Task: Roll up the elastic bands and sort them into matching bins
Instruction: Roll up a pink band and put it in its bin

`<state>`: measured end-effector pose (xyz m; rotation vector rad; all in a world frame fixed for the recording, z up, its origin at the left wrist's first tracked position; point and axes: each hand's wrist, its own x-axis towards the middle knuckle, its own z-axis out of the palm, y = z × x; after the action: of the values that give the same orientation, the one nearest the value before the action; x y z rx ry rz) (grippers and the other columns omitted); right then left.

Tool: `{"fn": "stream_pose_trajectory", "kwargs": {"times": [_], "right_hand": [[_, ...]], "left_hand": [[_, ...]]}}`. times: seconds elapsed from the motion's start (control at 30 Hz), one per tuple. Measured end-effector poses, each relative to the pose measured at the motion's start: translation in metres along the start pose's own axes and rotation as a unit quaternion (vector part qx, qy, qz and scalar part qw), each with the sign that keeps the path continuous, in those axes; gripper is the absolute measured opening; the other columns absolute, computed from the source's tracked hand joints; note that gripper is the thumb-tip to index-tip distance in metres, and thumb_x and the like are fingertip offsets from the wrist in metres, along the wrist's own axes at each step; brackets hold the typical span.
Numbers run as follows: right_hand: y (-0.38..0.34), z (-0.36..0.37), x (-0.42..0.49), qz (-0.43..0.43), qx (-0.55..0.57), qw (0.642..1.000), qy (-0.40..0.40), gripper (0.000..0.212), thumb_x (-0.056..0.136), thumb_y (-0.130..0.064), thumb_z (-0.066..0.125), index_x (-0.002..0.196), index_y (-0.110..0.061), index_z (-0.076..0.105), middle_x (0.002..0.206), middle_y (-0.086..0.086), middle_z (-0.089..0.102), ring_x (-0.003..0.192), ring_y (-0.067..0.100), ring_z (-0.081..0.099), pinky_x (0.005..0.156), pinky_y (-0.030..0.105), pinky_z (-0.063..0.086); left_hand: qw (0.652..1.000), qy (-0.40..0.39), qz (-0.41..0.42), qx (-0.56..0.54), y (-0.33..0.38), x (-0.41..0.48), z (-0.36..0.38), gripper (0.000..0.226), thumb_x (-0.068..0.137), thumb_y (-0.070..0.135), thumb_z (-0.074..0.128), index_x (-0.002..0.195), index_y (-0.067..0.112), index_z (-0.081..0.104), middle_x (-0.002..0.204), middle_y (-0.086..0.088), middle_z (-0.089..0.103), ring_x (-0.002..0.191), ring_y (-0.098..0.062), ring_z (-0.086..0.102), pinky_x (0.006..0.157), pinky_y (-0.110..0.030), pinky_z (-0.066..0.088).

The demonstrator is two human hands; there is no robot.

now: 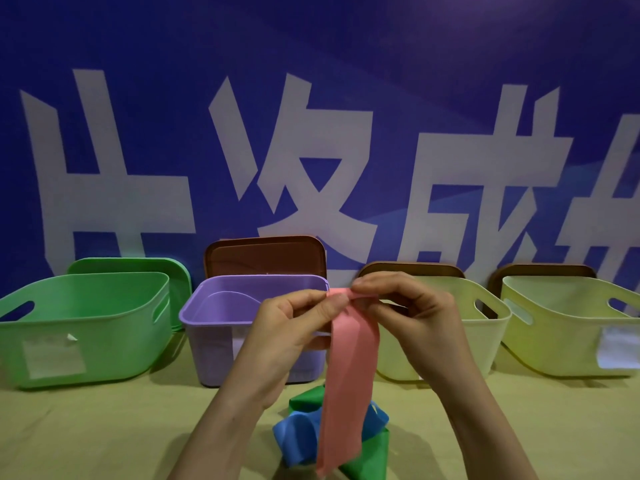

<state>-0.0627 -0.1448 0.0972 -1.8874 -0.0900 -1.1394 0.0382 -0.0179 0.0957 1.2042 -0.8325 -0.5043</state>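
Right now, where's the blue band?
In the head view, the blue band lies on the table at bottom centre, tangled with the green band, behind the hanging pink band, in front of the purple bin.

Behind left hand (287,334): right front corner of purple bin (214,341). Behind right hand (415,317): left end of yellow bin (485,341) just right of purple bin. Cut by frame edge: far yellow bin (561,334), farthest right of purple bin, and green bin (104,327), left of purple bin. Green bin's label (52,356) blurred, unreadable. In front of purple bin, pink band (351,368) covers parts of blue band (294,436) and green band (367,455).
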Motion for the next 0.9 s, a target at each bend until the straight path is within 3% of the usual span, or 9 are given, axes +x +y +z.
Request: {"fn": "stream_pose_trajectory", "kwargs": {"times": [0.13,0.27,0.37,0.47,0.7,0.9], "right_hand": [[-0.0013,-0.0003,0.0004,0.035,0.010,0.999,-0.034,0.021,0.075,-0.004,0.069,0.092,-0.015,0.073,0.093,-0.003,0.073,0.093,0.011,0.068,0.080,0.019,0.053],[-0.0030,-0.0049,0.0006,0.132,0.071,0.987,-0.062,0.037,0.073,-0.016,0.071,0.109,-0.019,0.066,0.100,0.003,0.072,0.095,0.015,0.068,0.078,0.025,0.055],[-0.0039,-0.0013,0.0011,0.159,0.066,0.983,-0.062,0.028,0.073,-0.026,0.066,0.099,-0.015,0.071,0.087,0.003,0.072,0.083,0.010,0.067,0.067,0.022,0.054],[-0.0027,0.0008,0.0009,0.169,0.063,0.982,-0.058,0.024,0.074,-0.029,0.064,0.091,-0.016,0.074,0.083,0.003,0.072,0.078,0.009,0.067,0.065,0.021,0.053],[-0.0032,-0.0004,0.0010,0.142,0.086,0.986,-0.023,0.022,0.074,-0.021,0.066,0.092,-0.012,0.073,0.087,0.007,0.074,0.079,0.009,0.067,0.068,0.022,0.054],[-0.0027,-0.0003,0.0007,0.134,0.108,0.985,-0.012,0.019,0.069,-0.013,0.069,0.086,-0.018,0.074,0.083,0.002,0.075,0.078,0.008,0.068,0.067,0.019,0.053]], "left_hand": [[1.000,-0.001,-0.002,0.010,-0.0016,0.0013,-0.0039,0.024,0.079,0.025,0.064,0.098,0.013,0.074,0.091,-0.009,0.074,0.085,-0.021,0.070,0.075,-0.028,0.058],[1.000,0.001,0.007,0.026,-0.0030,0.0020,-0.0047,0.019,0.083,0.011,0.062,0.099,0.010,0.072,0.090,-0.010,0.075,0.083,-0.019,0.071,0.074,-0.027,0.058],[0.999,0.009,0.016,0.042,-0.0038,0.0026,-0.0040,0.017,0.083,0.009,0.064,0.097,0.012,0.072,0.089,-0.009,0.075,0.085,-0.021,0.072,0.076,-0.028,0.058],[0.997,0.022,0.035,0.058,-0.0050,0.0035,-0.0054,0.015,0.083,0.006,0.064,0.093,0.014,0.073,0.086,-0.006,0.075,0.083,-0.017,0.072,0.073,-0.024,0.058],[0.999,-0.006,0.002,0.045,-0.0079,0.0036,-0.0052,0.027,0.074,0.013,0.072,0.100,0.011,0.070,0.094,-0.010,0.073,0.088,-0.018,0.070,0.072,-0.025,0.056],[0.999,-0.019,-0.028,0.040,-0.0078,0.0036,-0.0046,0.016,0.080,0.008,0.068,0.095,0.009,0.073,0.089,-0.010,0.075,0.081,-0.018,0.071,0.074,-0.027,0.057]]}}
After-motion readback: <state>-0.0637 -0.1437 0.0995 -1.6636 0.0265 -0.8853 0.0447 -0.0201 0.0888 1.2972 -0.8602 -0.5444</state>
